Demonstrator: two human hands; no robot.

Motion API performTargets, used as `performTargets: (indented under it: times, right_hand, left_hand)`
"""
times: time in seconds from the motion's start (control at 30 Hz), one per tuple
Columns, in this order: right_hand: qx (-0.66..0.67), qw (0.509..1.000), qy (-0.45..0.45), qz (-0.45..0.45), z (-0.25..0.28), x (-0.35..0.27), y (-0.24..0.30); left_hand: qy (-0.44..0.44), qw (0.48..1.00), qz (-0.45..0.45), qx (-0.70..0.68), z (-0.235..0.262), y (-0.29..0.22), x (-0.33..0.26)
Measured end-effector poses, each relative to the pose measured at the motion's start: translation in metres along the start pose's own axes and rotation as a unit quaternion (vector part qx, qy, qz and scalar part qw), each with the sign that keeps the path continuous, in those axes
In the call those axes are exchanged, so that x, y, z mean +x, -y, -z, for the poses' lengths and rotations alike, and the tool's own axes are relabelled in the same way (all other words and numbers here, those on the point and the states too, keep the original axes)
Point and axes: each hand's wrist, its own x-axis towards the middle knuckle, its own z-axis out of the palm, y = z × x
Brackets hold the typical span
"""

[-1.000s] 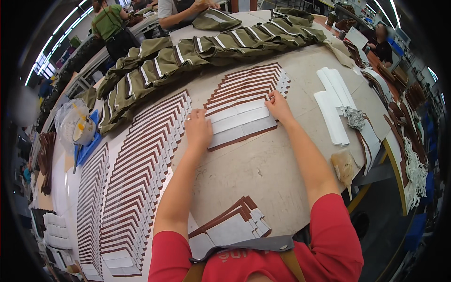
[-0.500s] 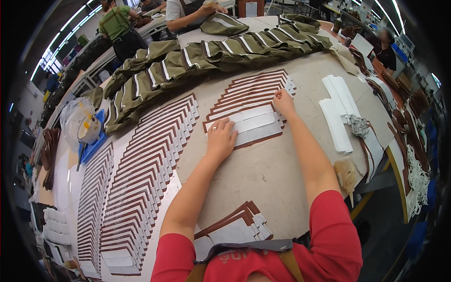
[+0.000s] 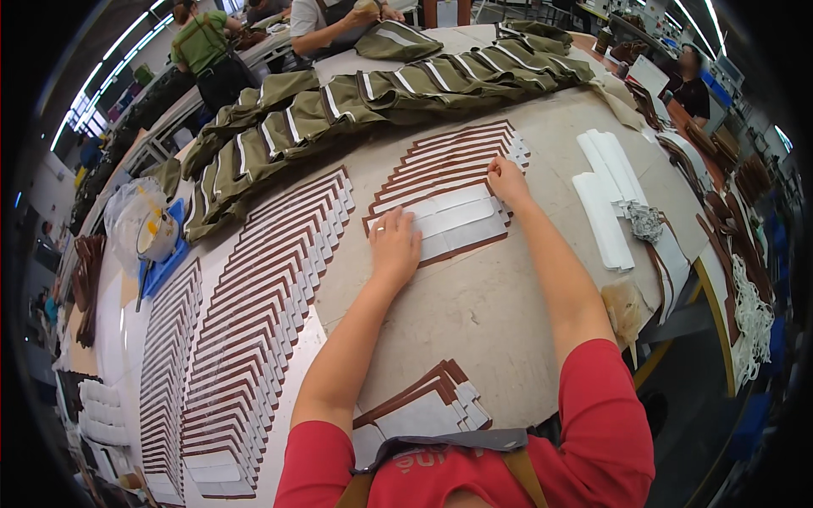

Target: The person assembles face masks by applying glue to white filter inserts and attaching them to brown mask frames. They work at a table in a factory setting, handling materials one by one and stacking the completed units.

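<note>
Left strip row [image 3: 262, 313] looks laid, near pile [image 3: 423, 415] unplaced; left hand [image 3: 396, 247] spread, ungripping, on middle row [image 3: 442, 188], right hand [image 3: 510, 182] curled, hold unclear.

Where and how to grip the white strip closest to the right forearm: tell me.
Probably best with the right hand, coming from the left and pinching the white strip midway along its left long edge. It is long and narrow and lies on the table with that edge uncovered, while other white strips and a crumpled grey lump crowd its right side.
</note>
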Motion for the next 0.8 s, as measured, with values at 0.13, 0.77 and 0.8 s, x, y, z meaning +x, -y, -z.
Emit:
performTargets:
  times: [0.13, 0.77, 0.8]
  right_hand:
    - [0.046, 0.998, -0.034, 0.037, 0.001, -0.011, 0.008]
    - [0.071, 0.996, -0.003, 0.053, -0.001, -0.033, 0.006]
    - [0.071, 0.996, -0.005, 0.049, 0.000, -0.034, 0.006]
  left_hand:
    - [-0.056, 0.991, 0.112, 0.053, 0.009, 0.022, 0.007]
    - [-0.007, 0.986, 0.168, -0.023, 0.008, 0.069, 0.031]
    - [0.003, 0.985, 0.174, -0.016, 0.008, 0.068, 0.033]
